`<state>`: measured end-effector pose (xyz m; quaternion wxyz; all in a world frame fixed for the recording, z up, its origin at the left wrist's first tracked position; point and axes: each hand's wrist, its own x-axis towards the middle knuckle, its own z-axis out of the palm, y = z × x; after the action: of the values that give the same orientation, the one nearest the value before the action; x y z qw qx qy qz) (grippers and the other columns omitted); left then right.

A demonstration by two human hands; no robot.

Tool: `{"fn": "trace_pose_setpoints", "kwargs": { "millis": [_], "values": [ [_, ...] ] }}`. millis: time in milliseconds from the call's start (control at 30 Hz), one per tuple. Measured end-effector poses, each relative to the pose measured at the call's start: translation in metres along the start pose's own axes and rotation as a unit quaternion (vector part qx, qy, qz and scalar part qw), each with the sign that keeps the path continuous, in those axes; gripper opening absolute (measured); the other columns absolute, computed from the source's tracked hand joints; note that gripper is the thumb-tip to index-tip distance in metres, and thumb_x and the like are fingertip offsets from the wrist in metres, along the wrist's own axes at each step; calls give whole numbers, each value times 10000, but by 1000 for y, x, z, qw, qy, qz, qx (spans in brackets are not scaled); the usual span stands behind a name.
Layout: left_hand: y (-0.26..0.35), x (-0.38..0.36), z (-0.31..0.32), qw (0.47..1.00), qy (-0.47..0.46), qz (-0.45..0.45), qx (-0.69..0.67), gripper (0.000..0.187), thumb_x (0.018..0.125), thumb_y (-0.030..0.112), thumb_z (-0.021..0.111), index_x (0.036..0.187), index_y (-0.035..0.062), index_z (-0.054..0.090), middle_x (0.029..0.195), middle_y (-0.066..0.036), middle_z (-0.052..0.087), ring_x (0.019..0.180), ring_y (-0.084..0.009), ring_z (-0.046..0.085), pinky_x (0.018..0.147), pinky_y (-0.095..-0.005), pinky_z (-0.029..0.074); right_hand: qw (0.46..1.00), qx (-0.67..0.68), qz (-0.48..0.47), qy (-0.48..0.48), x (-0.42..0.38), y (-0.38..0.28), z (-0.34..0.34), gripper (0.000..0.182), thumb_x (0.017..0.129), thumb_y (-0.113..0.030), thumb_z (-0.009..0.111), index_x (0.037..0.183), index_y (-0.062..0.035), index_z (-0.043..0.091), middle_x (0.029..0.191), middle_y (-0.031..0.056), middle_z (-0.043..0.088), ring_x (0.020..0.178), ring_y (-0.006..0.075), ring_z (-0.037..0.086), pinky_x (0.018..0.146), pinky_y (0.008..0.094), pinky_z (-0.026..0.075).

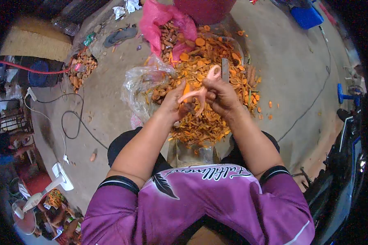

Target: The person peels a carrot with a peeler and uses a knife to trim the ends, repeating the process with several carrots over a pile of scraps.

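Observation:
My left hand [179, 101] is closed around an orange root piece [187, 91], held upright above the pile. My right hand [220, 96] grips a pale pink Y-shaped peeler [201, 94]; its looped end [214, 72] points up and its forked end reaches toward the root piece. Just above the right knuckles a flat grey metal blade [225, 69] sticks up, its lower end hidden by the hand. Below both hands spreads a heap of orange peelings and slices [204, 130], with round cut pieces [200, 42] at its far side.
A pink mesh bag [151, 26] of brown roots lies beyond the heap, near a red tub [204, 10]. Clear plastic [141, 83] borders the left side. Another root pile [82, 67], a sandal [119, 36], cables [79, 118] and a white fan [61, 177] are farther left.

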<state>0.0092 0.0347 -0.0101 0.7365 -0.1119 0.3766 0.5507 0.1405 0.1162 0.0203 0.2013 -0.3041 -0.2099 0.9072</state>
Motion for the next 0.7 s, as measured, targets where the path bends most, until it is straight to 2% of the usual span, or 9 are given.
{"fn": "trace_pose_setpoints", "kwargs": {
  "millis": [33, 133, 233, 333, 367, 467, 500, 600, 700],
  "values": [
    [0, -4, 6, 1000, 13, -5, -12, 398, 833, 392, 374, 912, 23, 501, 722, -107, 560, 581, -210, 560, 505, -322, 484, 1000, -16, 0, 9, -1, 5, 3, 108, 736, -83, 563, 773, -68, 463, 631, 19, 518, 449, 60, 434, 391, 180, 345],
    [-4, 2, -4, 999, 23, -7, 37, 367, 838, 404, 363, 905, 65, 484, 724, -57, 530, 587, -155, 534, 461, -275, 433, 1000, -12, 2, 0, 3, 12, -3, 121, 735, -88, 565, 790, -68, 459, 628, 13, 511, 457, 64, 439, 397, 175, 344],
    [-8, 8, -12, 999, -24, -25, 31, 357, 834, 399, 377, 901, 63, 477, 729, -57, 526, 589, -161, 535, 457, -272, 446, 1000, -17, -5, -4, 8, 12, -14, 124, 735, -97, 567, 796, -81, 460, 621, 6, 503, 464, 71, 448, 405, 182, 350],
    [-10, 11, -9, 999, 32, 0, 42, 392, 813, 396, 422, 929, 30, 498, 717, -104, 561, 554, -199, 545, 448, -302, 457, 992, -38, -92, 74, 16, -5, -22, 133, 731, -104, 575, 796, -83, 461, 615, 1, 497, 473, 80, 460, 418, 192, 364],
    [-10, 7, -6, 997, 48, 19, 62, 367, 796, 397, 460, 908, 50, 499, 689, -69, 540, 528, -172, 520, 432, -269, 436, 987, -44, -100, 117, 24, -10, -42, 137, 732, -112, 577, 802, -80, 464, 622, 0, 500, 482, 87, 470, 431, 202, 376],
    [-6, 7, -9, 999, -14, -15, 46, 353, 803, 393, 450, 892, 55, 501, 672, -43, 522, 534, -156, 518, 441, -258, 438, 955, -94, -188, 211, 30, -22, -61, 129, 734, -110, 574, 793, -86, 463, 630, -3, 501, 488, 95, 476, 441, 207, 387],
    [-4, 8, -9, 999, -7, -5, 51, 356, 805, 393, 445, 895, 52, 501, 674, -44, 521, 542, -152, 521, 455, -259, 445, 951, -61, -190, 236, 29, -22, -56, 114, 734, -107, 573, 768, -88, 465, 629, 0, 504, 484, 104, 476, 445, 217, 391],
    [-3, 11, -13, 998, 14, 25, 55, 367, 818, 383, 423, 920, 38, 497, 672, -46, 522, 541, -140, 526, 471, -253, 456, 986, -20, -130, 101, 16, -18, -33, 106, 735, -111, 571, 736, -80, 470, 621, 5, 508, 481, 99, 473, 443, 213, 386],
    [-6, 10, -8, 998, 24, 31, 43, 373, 838, 359, 393, 963, 21, 490, 666, -47, 530, 511, -128, 520, 458, -237, 452, 998, -18, -50, 14, 5, -4, -12, 90, 743, -113, 560, 750, -86, 474, 599, 4, 506, 458, 75, 449, 414, 194, 358]
  ]
}}
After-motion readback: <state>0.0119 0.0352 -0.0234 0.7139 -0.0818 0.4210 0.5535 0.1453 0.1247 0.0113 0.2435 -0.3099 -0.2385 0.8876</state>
